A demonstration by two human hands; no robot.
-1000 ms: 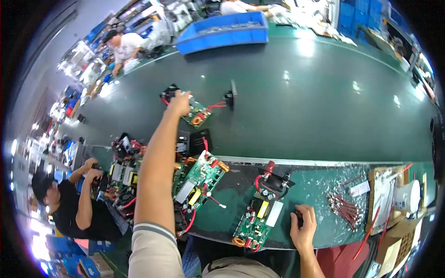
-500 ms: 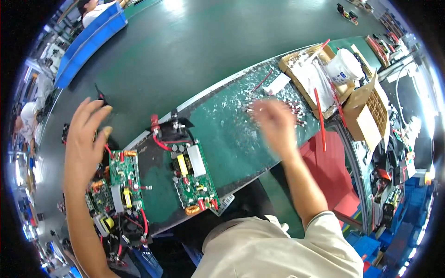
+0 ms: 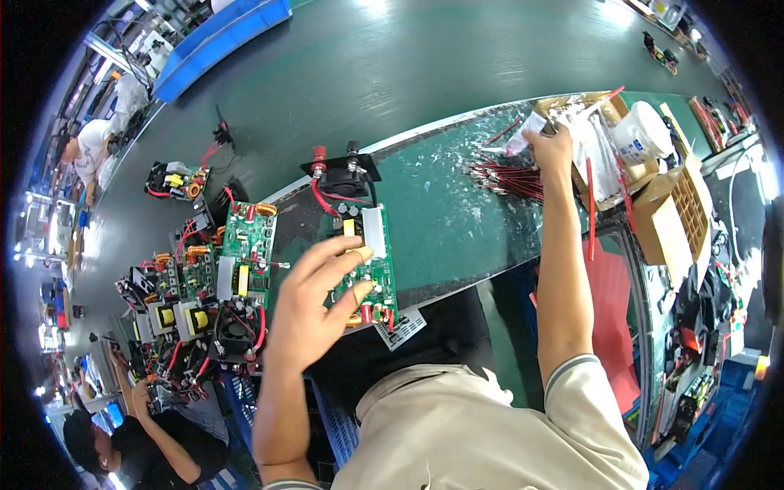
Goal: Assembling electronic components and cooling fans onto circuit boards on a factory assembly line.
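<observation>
My left hand [image 3: 314, 306] hovers over the lower part of a green circuit board [image 3: 384, 269], its fingers spread and nothing visible in them. A fan panel [image 3: 347, 175] with a red and a black terminal post is wired to the board's far end. Further right, my right hand [image 3: 554, 151] has its fingers closed at the near end of a white tube-like packet [image 3: 523, 137]; part of the grip is hidden. Just below the packet lies a bundle of thin dark-red wires [image 3: 506, 178] on the green bench.
A cardboard tray [image 3: 545, 108] smeared with white paste stands at the right, with a white bucket [image 3: 639, 135] and a divided carton [image 3: 674, 216] beside it. Several assembled boards [image 3: 192, 282] crowd the left. A blue bin [image 3: 220, 45] is farther off; a co-worker's arm [image 3: 167, 445] shows lower left.
My left hand has come from the left-hand boards over to the middle board. My right hand has moved from above the wires to the white packet. The view has shifted.
</observation>
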